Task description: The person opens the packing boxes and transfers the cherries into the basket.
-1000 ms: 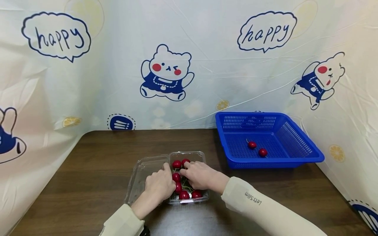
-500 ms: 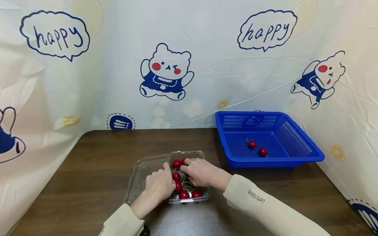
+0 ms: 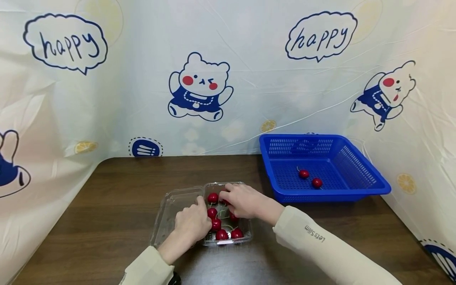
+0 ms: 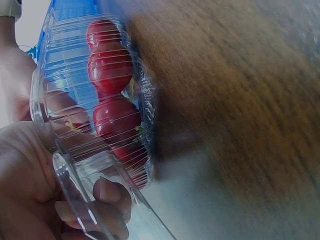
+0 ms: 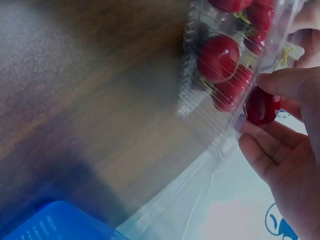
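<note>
A clear plastic clamshell box [image 3: 228, 242] lies open on the table, its lid [image 3: 166, 211] folded out to the left. Several red cherries [image 3: 221, 234] with green stems sit inside. My left hand [image 3: 192, 223] grips the box at its hinge side, fingertips curled behind the clear plastic in the left wrist view. Over the box's far right part reaches my right hand [image 3: 244, 201]. In the right wrist view its thumb and fingers pinch a dark red cherry [image 5: 262, 106] at the box's rim. From the head, that hand covers most of this cherry.
Back right on the brown table [image 3: 124, 186] stands a blue plastic basket [image 3: 327, 194] with perforated sides. Two cherries lie in it, one cherry [image 3: 303, 174] behind the other cherry [image 3: 317, 183]. A printed curtain [image 3: 249, 99] hangs behind the table.
My right hand has shifted slightly back and right, uncovering a cherry at the box's right side. The left hand stays at the box.
</note>
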